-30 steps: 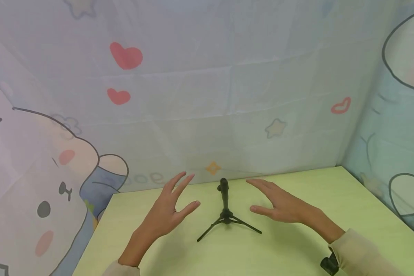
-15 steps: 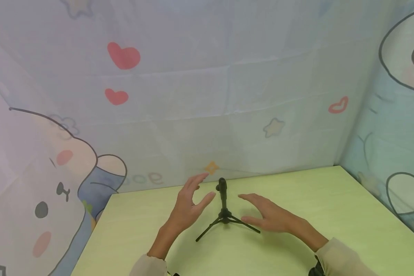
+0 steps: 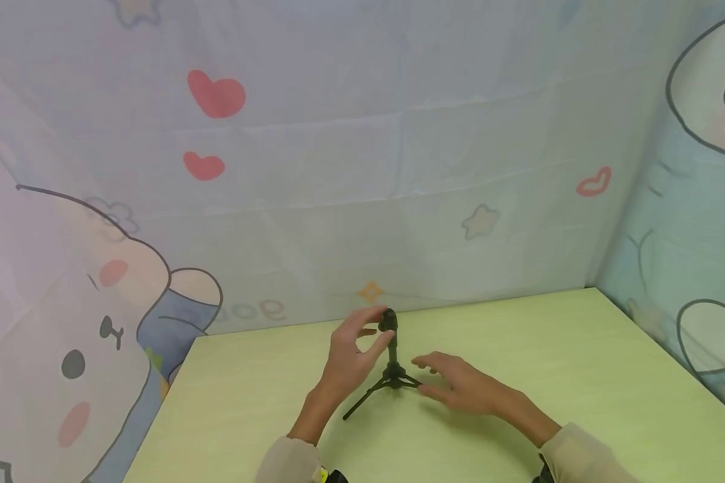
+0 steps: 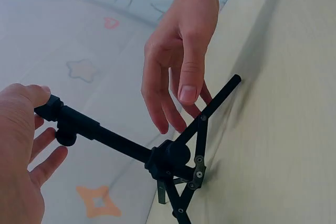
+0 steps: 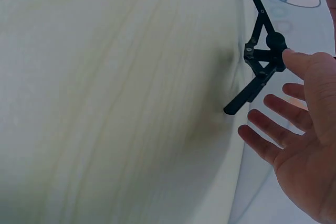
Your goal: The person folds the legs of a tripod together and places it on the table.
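Note:
A small black tripod [image 3: 393,355] stands on the table, its post upright with a knob near the top. My left hand [image 3: 350,352] is at the post's upper end, its thumb [image 4: 32,94] right at the head and the other fingers loosely bent, apart from one another, beside the knob [image 4: 66,137]. My right hand [image 3: 465,386] is low on the right, spread beside the tripod's leg. In the right wrist view, its thumb [image 5: 296,61] overlaps the hub [image 5: 275,40] and the other fingers are apart, holding nothing.
The pale green table [image 3: 248,389] ends against a patterned cloth backdrop [image 3: 314,228] with hearts and stars. Cloth also hangs along the left and right sides. Black wrist-worn devices show below both sleeves.
My left hand has moved right to the tripod's top. My right hand has moved left and down toward its hub and leg. The tripod stays standing in the same place.

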The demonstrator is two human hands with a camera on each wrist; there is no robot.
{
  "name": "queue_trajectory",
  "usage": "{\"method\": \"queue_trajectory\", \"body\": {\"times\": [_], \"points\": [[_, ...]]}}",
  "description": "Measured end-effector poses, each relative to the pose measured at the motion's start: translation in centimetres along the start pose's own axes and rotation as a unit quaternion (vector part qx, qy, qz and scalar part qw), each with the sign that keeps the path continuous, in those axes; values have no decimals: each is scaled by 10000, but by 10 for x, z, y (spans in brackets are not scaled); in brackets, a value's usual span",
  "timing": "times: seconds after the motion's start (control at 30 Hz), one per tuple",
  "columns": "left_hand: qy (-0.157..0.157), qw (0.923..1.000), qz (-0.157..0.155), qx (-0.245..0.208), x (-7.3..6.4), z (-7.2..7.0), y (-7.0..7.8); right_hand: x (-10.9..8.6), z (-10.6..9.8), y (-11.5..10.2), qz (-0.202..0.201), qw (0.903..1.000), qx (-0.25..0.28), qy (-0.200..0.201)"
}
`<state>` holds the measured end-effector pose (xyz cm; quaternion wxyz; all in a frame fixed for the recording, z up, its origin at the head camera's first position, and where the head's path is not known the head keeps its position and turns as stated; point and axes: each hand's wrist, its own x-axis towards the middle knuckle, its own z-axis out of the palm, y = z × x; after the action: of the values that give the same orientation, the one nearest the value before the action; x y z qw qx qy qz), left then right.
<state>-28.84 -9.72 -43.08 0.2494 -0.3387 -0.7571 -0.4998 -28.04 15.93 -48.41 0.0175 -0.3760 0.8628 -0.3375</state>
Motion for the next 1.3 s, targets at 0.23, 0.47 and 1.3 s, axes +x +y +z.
{"method": "queue_trajectory", "body": {"times": [0.23,0.47,1.3], "points": [[140,9993,74,-347,0,4,-2,4,7,1,-151,9999,57,-10],[241,9992,290,-133,3,10,-5,10,12,4,-354,9991,-27,234],[180,9997,9,152,5,13,4,28,25,-17,416,9944,-709,662]]}}
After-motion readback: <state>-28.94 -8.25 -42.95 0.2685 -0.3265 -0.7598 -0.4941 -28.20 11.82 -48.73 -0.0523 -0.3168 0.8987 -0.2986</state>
